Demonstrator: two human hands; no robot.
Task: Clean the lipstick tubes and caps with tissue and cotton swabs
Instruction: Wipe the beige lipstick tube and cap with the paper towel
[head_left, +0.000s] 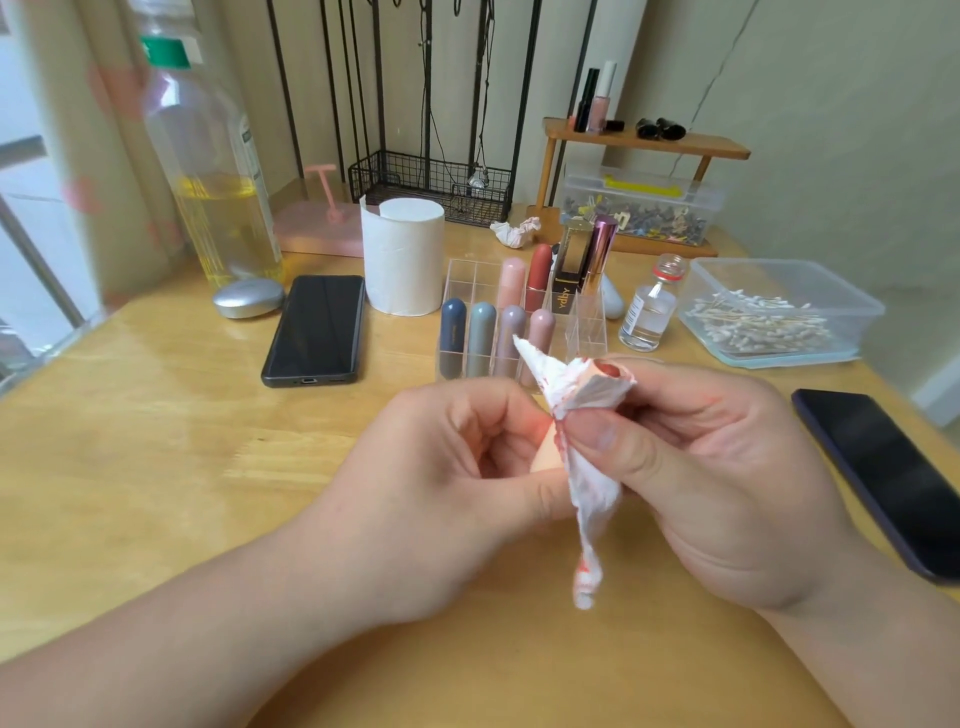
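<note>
Over the middle of the wooden table my left hand (457, 457) grips a pale pink lipstick tube (543, 457), mostly hidden by the fingers. My right hand (691, 467) pinches a white tissue (587, 467) smeared with red, wrapped around the tube's top, where the reddish lipstick tip (608, 370) shows. The tissue's tail hangs down between my hands. Behind them a clear organiser (462, 275) holds several capped lipsticks in blue, grey, mauve, pink and red. A clear tub of cotton swabs (779, 312) sits at the right.
A tissue roll (402, 254), a black phone (317, 327), a silver oval case (248, 297) and a big bottle of yellow liquid (208, 171) stand at the left. A small glass bottle (649, 312), a crumpled tissue (514, 231) and a second phone (893, 478) lie at the right.
</note>
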